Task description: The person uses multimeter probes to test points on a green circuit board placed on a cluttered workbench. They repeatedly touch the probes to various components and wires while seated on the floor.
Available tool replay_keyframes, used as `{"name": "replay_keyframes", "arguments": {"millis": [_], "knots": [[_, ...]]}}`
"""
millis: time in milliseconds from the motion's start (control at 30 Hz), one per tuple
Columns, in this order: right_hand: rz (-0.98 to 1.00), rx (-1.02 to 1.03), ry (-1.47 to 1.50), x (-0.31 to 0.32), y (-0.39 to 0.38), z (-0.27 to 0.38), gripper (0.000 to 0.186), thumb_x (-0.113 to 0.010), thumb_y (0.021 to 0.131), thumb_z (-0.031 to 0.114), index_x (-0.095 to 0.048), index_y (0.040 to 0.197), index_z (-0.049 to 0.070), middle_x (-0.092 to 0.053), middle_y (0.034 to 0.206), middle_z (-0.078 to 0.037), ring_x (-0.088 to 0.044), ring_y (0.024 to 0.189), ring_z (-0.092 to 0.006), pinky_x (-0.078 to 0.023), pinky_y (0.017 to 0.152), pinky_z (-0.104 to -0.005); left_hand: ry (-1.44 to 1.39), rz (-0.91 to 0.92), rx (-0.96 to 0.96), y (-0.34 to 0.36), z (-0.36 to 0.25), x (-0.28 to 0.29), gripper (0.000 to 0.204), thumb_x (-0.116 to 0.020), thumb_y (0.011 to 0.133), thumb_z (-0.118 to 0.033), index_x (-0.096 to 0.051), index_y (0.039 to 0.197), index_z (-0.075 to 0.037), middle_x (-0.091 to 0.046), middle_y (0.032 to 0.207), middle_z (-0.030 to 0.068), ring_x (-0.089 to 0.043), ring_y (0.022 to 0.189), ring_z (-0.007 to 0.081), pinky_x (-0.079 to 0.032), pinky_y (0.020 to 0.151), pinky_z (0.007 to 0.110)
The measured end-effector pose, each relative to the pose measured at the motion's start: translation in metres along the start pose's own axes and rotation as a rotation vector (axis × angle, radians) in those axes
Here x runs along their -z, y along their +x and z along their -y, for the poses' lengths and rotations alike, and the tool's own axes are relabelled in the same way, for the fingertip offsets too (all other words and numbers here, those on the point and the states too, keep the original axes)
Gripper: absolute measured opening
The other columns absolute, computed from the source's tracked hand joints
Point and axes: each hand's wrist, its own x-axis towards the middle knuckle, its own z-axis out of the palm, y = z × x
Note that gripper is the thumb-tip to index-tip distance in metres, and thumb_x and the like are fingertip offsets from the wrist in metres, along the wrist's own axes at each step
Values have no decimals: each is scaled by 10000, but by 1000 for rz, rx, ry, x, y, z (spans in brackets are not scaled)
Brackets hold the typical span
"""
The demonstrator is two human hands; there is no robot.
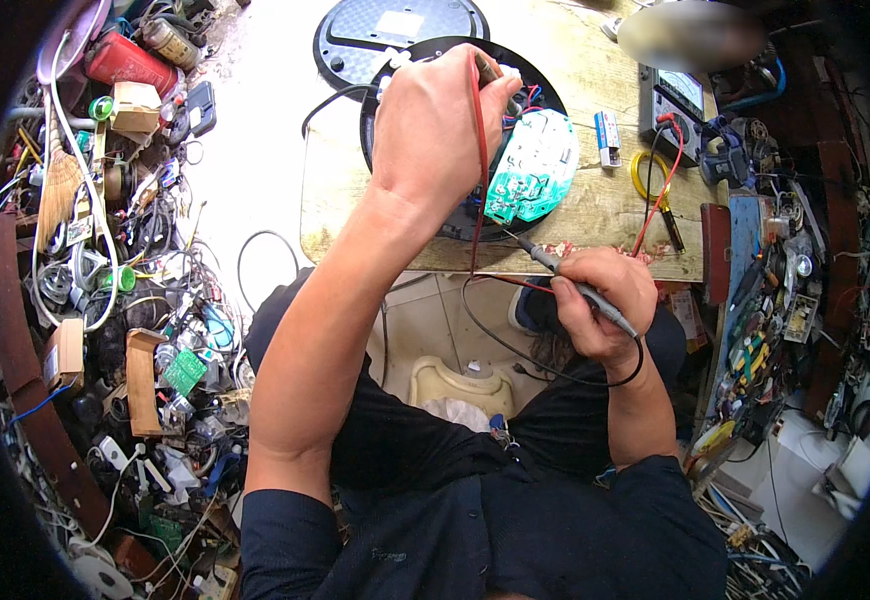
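Observation:
My left hand (430, 135) is closed around a test probe (489, 68) with a red lead, held over a round black housing (380, 150). Part of the housing is hidden behind that hand. A green circuit board (535, 165) sits in the housing, with coloured wires beside it. My right hand (610, 295) grips a grey test probe (543, 256) with a black lead, its tip pointing at the board's near edge; I cannot tell whether it touches. An analog multimeter (672, 110) stands at the right of the wooden table (335, 220), with a red lead plugged in.
Beyond the housing lies a round black cover (395, 35). A small blue-and-white box (607, 140), a yellow ring (645, 175) and a dark-handled tool (672, 230) lie near the multimeter. Cables and electronic parts (145, 260) crowd the left; tools and scraps (755, 345) fill the right.

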Motion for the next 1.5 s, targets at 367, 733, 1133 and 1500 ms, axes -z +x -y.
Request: {"name": "replay_keyframes", "arguments": {"millis": [367, 733, 1133, 1500], "knots": [[16, 61, -27, -1, -2, 0, 287, -837, 798, -6, -709, 1050, 35, -748, 847, -113, -750, 696, -278, -588, 630, -376, 9, 7, 10, 0, 1, -1, 243, -773, 992, -216, -752, 956, 23, -673, 619, 109, -634, 518, 156, -471, 506, 317], [25, 93, -60, -2, -3, 2, 301, -870, 804, 32, -730, 1070, 44, -767, 880, -115, -753, 704, -277, -594, 619, -373, 10, 18, 10, 0, 0, 0, 243, -771, 995, -214, -755, 957, 25, -687, 631, 114, -653, 526, 160, -480, 513, 312], [-28, -4, -60, 0, -3, 7, 194, -802, 813, -1, -720, 988, 18, -752, 819, -124, -746, 675, -283, -581, 634, -362, 8, 7, 1, 0, -1, 0, 239, -776, 989, -212, -758, 958, 24, -693, 636, 118, -656, 530, 172, -483, 517, 322], [-38, 2, -86, 0, -3, 2, 260, -817, 792, -20, -700, 1019, 28, -744, 821, -114, -735, 661, -277, -572, 607, -367, -8, 55, 117, 3, -10, 5, 243, -785, 955, -265, -775, 925, -25, -732, 711, 191, -750, 676, 380, -598, 642, 429]]}}
